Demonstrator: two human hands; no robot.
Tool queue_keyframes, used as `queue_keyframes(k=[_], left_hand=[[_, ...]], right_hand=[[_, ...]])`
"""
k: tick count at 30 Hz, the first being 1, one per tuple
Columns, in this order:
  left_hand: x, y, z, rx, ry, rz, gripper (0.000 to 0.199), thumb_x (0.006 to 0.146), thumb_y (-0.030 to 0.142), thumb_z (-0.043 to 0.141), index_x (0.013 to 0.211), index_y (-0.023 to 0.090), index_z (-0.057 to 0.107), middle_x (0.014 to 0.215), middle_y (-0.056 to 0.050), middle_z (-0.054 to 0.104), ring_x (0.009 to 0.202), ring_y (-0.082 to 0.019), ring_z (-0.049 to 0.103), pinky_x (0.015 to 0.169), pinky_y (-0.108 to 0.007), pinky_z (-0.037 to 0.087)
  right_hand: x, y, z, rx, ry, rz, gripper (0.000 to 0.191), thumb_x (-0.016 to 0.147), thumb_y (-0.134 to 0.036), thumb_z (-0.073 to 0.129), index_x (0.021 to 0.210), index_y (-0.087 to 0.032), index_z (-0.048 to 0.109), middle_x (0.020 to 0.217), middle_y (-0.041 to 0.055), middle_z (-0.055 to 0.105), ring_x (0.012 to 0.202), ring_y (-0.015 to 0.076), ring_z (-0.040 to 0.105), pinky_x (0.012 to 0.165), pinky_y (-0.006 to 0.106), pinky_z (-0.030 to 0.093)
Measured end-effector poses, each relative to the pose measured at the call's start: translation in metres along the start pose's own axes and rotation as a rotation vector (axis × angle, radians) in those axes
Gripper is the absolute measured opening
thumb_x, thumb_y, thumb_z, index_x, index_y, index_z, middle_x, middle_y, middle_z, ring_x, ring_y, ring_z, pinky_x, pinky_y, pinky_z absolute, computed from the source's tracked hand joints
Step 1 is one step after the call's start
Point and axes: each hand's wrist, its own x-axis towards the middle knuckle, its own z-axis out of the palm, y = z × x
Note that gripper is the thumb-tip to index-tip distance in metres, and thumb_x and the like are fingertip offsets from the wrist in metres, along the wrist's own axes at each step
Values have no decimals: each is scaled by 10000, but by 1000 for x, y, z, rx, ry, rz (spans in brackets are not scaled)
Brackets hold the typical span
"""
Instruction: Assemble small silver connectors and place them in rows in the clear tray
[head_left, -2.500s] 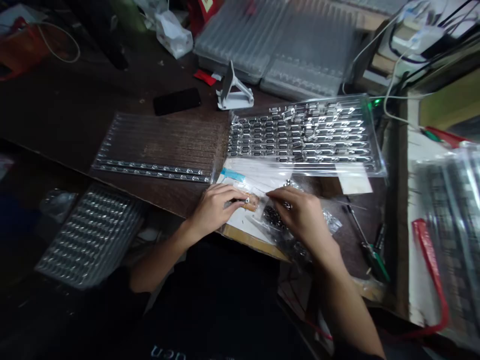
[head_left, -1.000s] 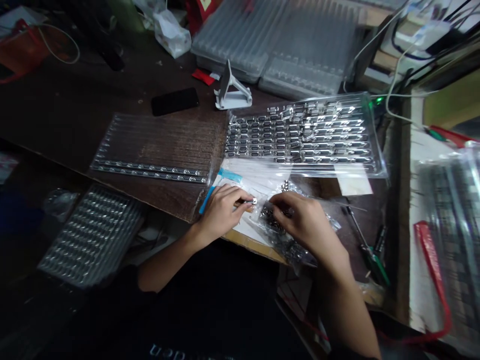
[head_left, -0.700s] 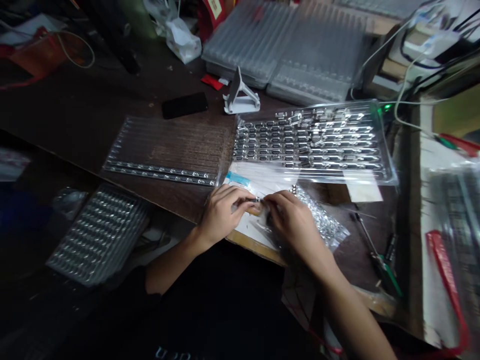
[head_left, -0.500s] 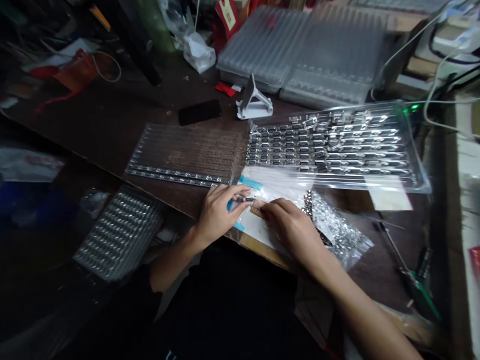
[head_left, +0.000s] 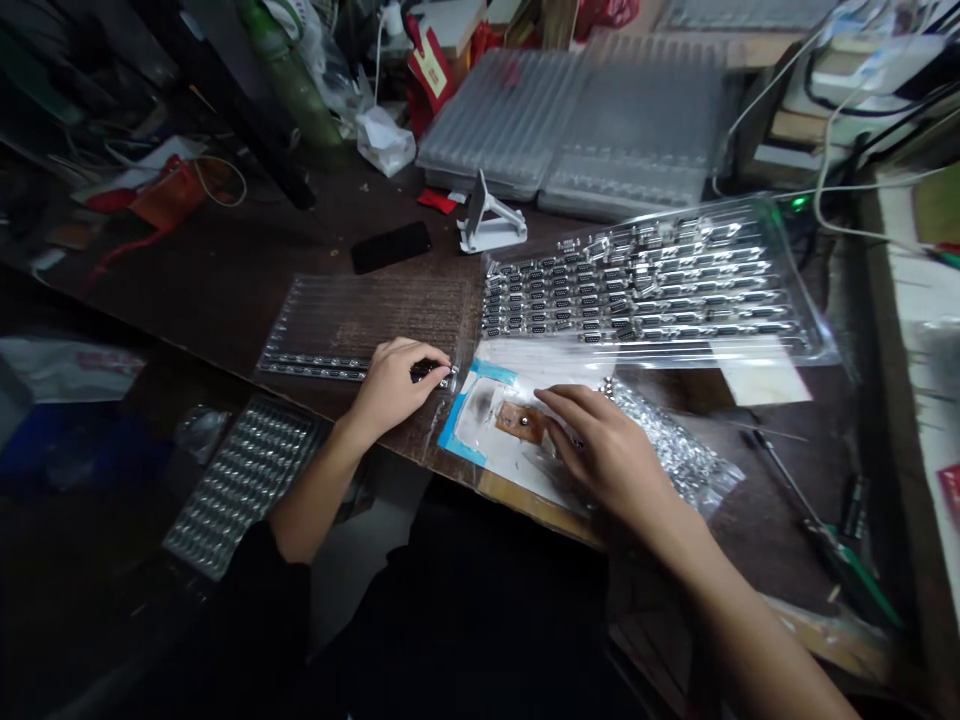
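My left hand [head_left: 397, 385] pinches a small metal connector [head_left: 453, 372] at the near right corner of a clear ribbed tray [head_left: 360, 310], whose near rows hold several connectors. My right hand [head_left: 592, 430] is over the right part of a white sheet with blue tape [head_left: 466, 445], thumb and fingers apart; a tiny dark piece shows near its fingertips, and whether it is gripped is unclear. A brown block [head_left: 512, 421] with a small shiny round part lies on the sheet, left of that hand. A larger clear tray full of connectors [head_left: 637, 285] lies behind.
A bag of small metal parts [head_left: 679, 450] lies right of my right hand. Behind are a phone [head_left: 391, 247], a white stand [head_left: 491, 220] and stacked clear trays [head_left: 499, 120]. A green-handled screwdriver [head_left: 847, 560] lies at right; filled trays [head_left: 240, 480] are at lower left.
My left hand has moved left, from beside the brown block to the ribbed tray, with the connector. My right hand has drawn back off the block and its fingers have spread. The camera view has shifted slightly.
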Motion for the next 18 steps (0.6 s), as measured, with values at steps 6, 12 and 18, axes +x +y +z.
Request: queue_keyframes(k=[6,12,18], left_hand=[[0,-6,-6,75,-13,-2,117,918,276,658,830,240,727,995,-27,777,992,-251,646,973,-424,434],[-1,-6,-11,156,-66,9,110,923,264,646,864,250,738,1040,-27,773,1023,-263,632,976,-445,415],[8,7,-13,153,-41,46,144,953,301,623,900,254,749,1061,-29,771,1004,-265,638,962,-448,420]], right_hand=[[-3,8,-11,19,19,5,307,1028,-266,470,1210,-217,713,1193,124,728,1052,286,702,896,437,582],[-7,13,-20,-75,-121,13,195,988,-278,577,1043,-224,756,993,97,754,902,276,693,773,392,551],[-9,11,-22,-146,-305,58,91,907,-222,701,981,-218,753,931,84,749,877,266,704,713,339,524]])
